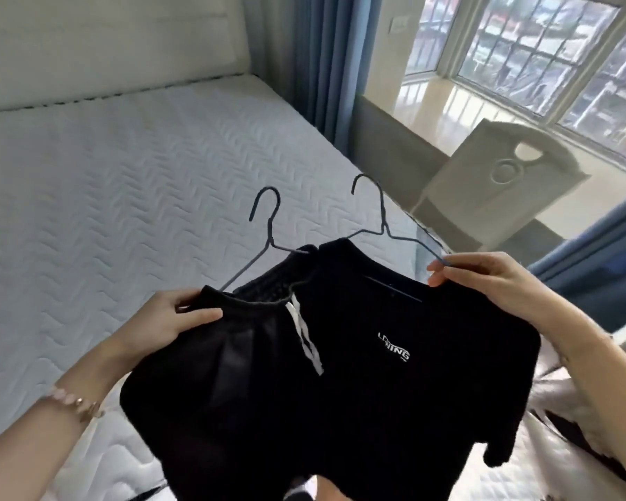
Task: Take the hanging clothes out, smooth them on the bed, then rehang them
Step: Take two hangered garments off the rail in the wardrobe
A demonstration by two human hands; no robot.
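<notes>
Two black garments hang on thin dark wire hangers above the white quilted bed (105, 182). A pair of black shorts (232, 363) with a white drawstring sits on the left hanger (266, 226). My left hand (174, 320) grips the shorts' waistband at its left end. To the right is a black T-shirt (405, 374) with small white lettering, on the right hanger (380, 215). My right hand (485, 280) pinches that hanger's right arm together with the shirt's shoulder. The shirt overlaps the shorts in the middle.
A padded white headboard (105, 48) stands at the bed's far end. Blue curtains (322, 66) hang beside a barred window (539, 56). A white chair (503, 182) stands right of the bed. Patterned cloth (575, 428) lies at the lower right.
</notes>
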